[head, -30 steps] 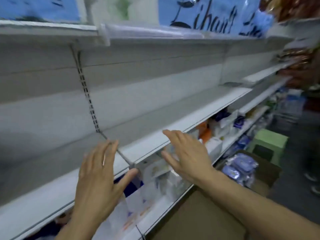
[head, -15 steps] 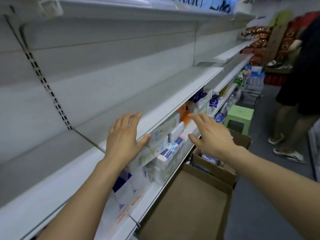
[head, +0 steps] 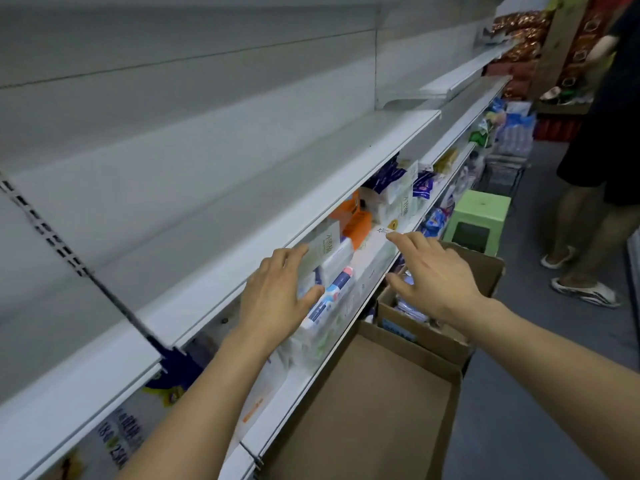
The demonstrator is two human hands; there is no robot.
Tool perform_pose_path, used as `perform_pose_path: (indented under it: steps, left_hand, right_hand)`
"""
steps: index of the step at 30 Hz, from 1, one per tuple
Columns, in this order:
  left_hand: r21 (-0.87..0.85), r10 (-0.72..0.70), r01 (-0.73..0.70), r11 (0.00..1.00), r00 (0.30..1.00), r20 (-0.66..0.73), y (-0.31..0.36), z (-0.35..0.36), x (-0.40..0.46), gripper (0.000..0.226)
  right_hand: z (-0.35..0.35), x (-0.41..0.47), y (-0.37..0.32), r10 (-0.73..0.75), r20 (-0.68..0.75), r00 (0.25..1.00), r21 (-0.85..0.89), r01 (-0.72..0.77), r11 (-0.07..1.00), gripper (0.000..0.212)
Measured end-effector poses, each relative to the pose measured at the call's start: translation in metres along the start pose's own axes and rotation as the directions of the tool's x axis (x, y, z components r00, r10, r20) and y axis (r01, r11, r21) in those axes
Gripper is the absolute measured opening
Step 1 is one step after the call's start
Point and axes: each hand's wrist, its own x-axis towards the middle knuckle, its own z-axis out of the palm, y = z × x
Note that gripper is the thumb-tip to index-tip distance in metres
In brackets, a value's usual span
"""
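Both hands are found at the row of packs (head: 337, 271) on the lower shelf (head: 298, 384), under a bare upper shelf (head: 242, 209). The left hand (head: 277, 296) is laid on the packs, fingers (head: 294, 252) straight and close together, thumb spread against a blue-and-red pack; nothing is pinched. The right hand (head: 438, 271) is held just above the row's front edge, fingers spread, nothing held. A carton (head: 363, 410) below is seen empty; a second carton (head: 486, 271) beyond it holds goods. Judgement: the row is largely filled and is being squared up; the second carton's goods and the upper shelf are left to be dealt with.
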Motion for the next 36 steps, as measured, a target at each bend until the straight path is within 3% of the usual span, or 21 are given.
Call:
perform_pose_path:
  steps: [8,17,25,36]
  left_hand:
    - [-0.053,-0.142,0.144,0.988,0.989,0.042,0.091,0.084,0.048,0.064]
    - [-0.069,-0.248,0.261,0.963,0.955,0.160,0.182,0.171,0.098,0.067]
    - [-0.034,-0.263,0.292,0.956,0.901,0.345,0.204,0.253,0.143,0.068]
    - [-0.145,-0.375,0.491,0.859,0.796,0.475,0.181,0.406,0.263,0.067]
  right_hand:
    - [0.023,0.024,0.128,-0.103,0.115,0.988,0.032,0.100,0.994,0.064]
    - [0.063,0.050,0.268,-0.097,0.271,0.958,0.023,0.094,0.995,0.064]
    - [0.116,0.078,0.334,-0.012,0.406,0.914,0.058,-0.013,0.998,0.063]
    - [0.250,0.187,0.412,-0.002,0.533,0.846,0.147,-0.091,0.985,0.064]
